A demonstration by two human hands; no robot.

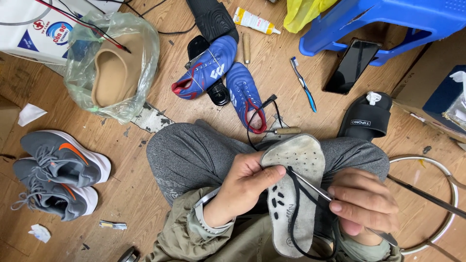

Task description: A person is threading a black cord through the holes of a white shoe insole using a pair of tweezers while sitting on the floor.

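My left hand (242, 187) grips the edge of a worn grey shoe sole (296, 194) held over my lap, its underside up with dark stud marks. My right hand (361, 201) holds a thin metal awl or needle tool (313, 187) whose tip meets the sole next to my left thumb. A black cord (293, 228) loops from that spot down along the sole. My grey-trousered knees (194, 155) lie beneath both hands.
Two blue football boots (218, 73) lie on the wooden floor ahead, with a wooden-handled tool (286, 130), a toothbrush (303, 83), a glue tube (255, 21), a phone (350, 65), a black slide sandal (366, 116), a blue plastic stool (388, 19). Grey sneakers (58, 172) sit left; a bagged tan sole (114, 68) behind.
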